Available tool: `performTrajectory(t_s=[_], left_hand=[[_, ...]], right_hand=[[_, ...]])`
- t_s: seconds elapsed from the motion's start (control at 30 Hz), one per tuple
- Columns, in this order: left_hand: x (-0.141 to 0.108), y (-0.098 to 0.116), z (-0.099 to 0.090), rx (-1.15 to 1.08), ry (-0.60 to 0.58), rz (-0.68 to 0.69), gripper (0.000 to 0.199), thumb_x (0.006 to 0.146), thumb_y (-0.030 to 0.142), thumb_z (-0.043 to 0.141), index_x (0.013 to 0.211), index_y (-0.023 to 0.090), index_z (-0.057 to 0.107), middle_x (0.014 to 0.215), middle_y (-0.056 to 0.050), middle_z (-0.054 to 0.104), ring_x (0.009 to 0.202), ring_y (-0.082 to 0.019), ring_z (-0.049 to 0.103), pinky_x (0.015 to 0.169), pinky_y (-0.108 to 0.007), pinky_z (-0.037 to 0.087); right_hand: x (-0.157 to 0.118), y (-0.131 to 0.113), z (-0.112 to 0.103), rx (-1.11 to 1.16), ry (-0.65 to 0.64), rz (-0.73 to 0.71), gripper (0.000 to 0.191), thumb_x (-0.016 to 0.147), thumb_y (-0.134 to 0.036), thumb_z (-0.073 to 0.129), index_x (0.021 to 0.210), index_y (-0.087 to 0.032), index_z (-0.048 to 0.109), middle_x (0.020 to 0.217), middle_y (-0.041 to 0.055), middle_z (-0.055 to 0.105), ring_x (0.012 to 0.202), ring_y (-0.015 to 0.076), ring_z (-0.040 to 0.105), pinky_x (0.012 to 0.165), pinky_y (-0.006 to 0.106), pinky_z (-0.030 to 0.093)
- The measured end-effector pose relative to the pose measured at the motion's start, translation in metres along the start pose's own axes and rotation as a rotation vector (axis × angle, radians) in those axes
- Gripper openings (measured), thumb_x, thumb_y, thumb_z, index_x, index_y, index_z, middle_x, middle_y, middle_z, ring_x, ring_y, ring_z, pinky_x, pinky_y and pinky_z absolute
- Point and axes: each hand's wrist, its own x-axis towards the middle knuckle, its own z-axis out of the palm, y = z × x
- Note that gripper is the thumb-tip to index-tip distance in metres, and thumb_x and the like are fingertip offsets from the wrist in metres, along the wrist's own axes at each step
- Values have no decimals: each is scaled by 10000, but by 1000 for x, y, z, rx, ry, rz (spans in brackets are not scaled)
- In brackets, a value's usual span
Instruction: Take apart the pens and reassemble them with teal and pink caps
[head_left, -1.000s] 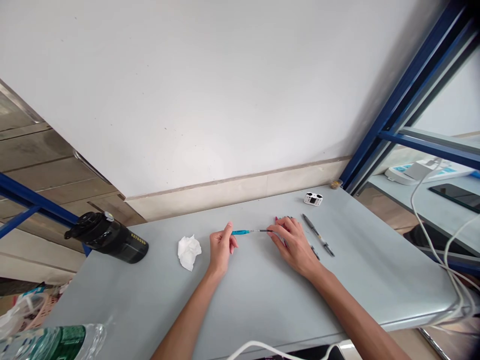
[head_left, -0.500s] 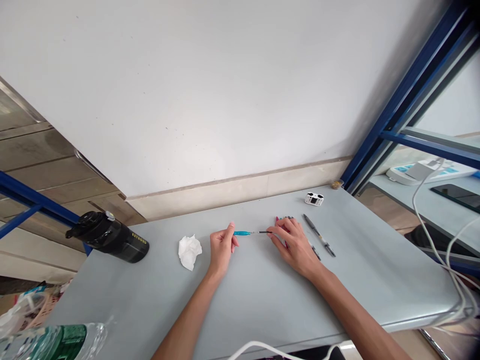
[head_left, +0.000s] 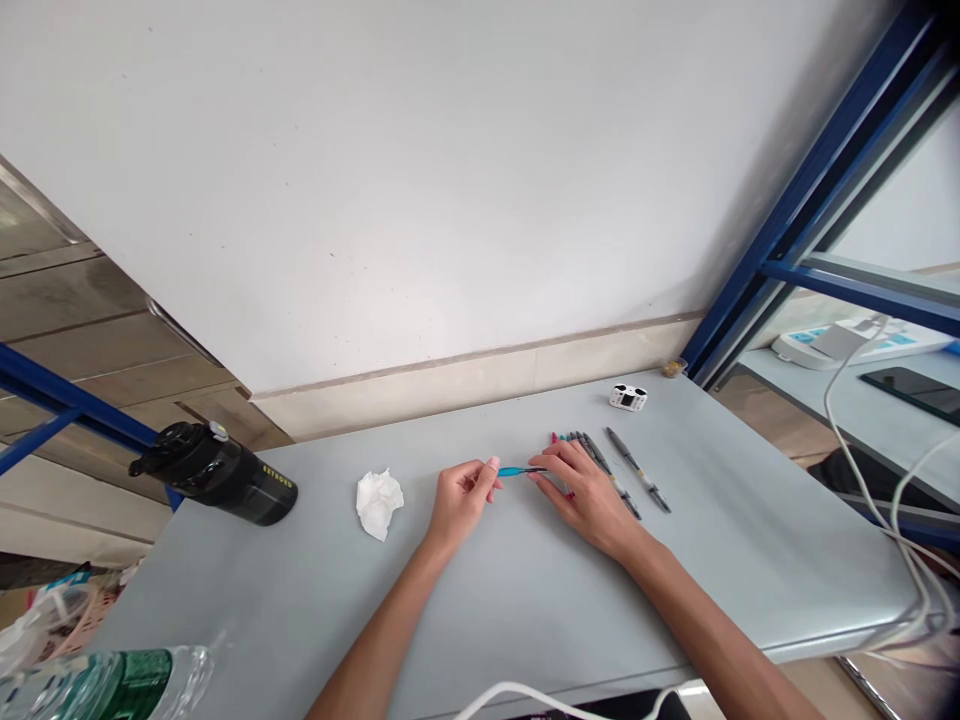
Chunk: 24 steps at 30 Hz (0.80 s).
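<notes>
My left hand (head_left: 459, 502) is closed around the rear of a blue pen barrel (head_left: 513, 471), held level above the table. A thin dark pen refill (head_left: 538, 470) reaches into the barrel's right end, most of its length hidden there. The thumb and fingers of my right hand (head_left: 591, 492) pinch the refill's outer end. Under and behind that hand lie several pens, among them a grey pen (head_left: 592, 452) and red and teal ones that are partly covered. Just to their right rests another grey pen (head_left: 636, 470), slanting toward me.
A crumpled white tissue (head_left: 379, 503) lies on the grey table (head_left: 300, 600), left of my hands. Farther left a black bottle (head_left: 225, 475) leans or lies near the edge. A small white device (head_left: 628, 398) sits at the back right; a white cable (head_left: 517, 688) crosses the front edge.
My left hand has moved right with the blue barrel, which now covers more of the refill. The right hand has stayed nearly in place, its fingers on the refill.
</notes>
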Motion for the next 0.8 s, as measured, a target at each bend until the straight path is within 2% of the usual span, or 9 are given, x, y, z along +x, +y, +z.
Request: performTrajectory(t_s=[0.2, 0.33, 0.53, 0.7, 0.8], left_hand=[[-3, 4, 0, 91, -88, 43, 440, 1010, 577, 677, 832, 187, 774, 740, -11, 703, 651, -140, 552, 628, -268, 410], [-3, 5, -3, 103, -92, 68, 323, 995, 510, 719, 965, 205, 821, 845, -25, 769, 722, -157, 608, 666, -271, 451], [-2, 4, -4, 125, -89, 131, 226, 972, 425, 761, 1048, 231, 848, 970, -49, 808, 768, -164, 646, 671, -274, 483], [-2, 2, -3, 122, -77, 194, 193, 974, 384, 764, 1068, 240, 853, 988, -63, 808, 841, -183, 699, 668, -267, 506], [-2, 0, -4, 108, -73, 208, 189, 973, 377, 772, 1079, 245, 857, 1005, -71, 805, 848, -186, 710, 670, -269, 521]], right_hand=[[-1, -1, 0, 33, -24, -9, 218, 1109, -252, 589, 1320, -305, 574, 1172, 77, 680, 1087, 278, 675, 1087, 543, 536], [-1, -2, -2, 33, -14, 25, 177, 1120, -241, 548, 1288, -295, 553, 1164, 84, 666, 1131, 276, 693, 983, 472, 588], [-3, 1, -1, 53, -46, 35, 97, 1125, -217, 511, 1144, -271, 590, 1110, 75, 655, 979, 235, 692, 861, 387, 591], [-3, 3, -3, 89, -77, 16, 171, 1133, -243, 507, 1222, -279, 648, 1132, 93, 675, 946, 242, 692, 818, 390, 587], [-3, 2, -3, 102, -88, -4, 221, 1138, -258, 494, 1284, -286, 657, 1136, 99, 692, 962, 252, 701, 846, 412, 598]])
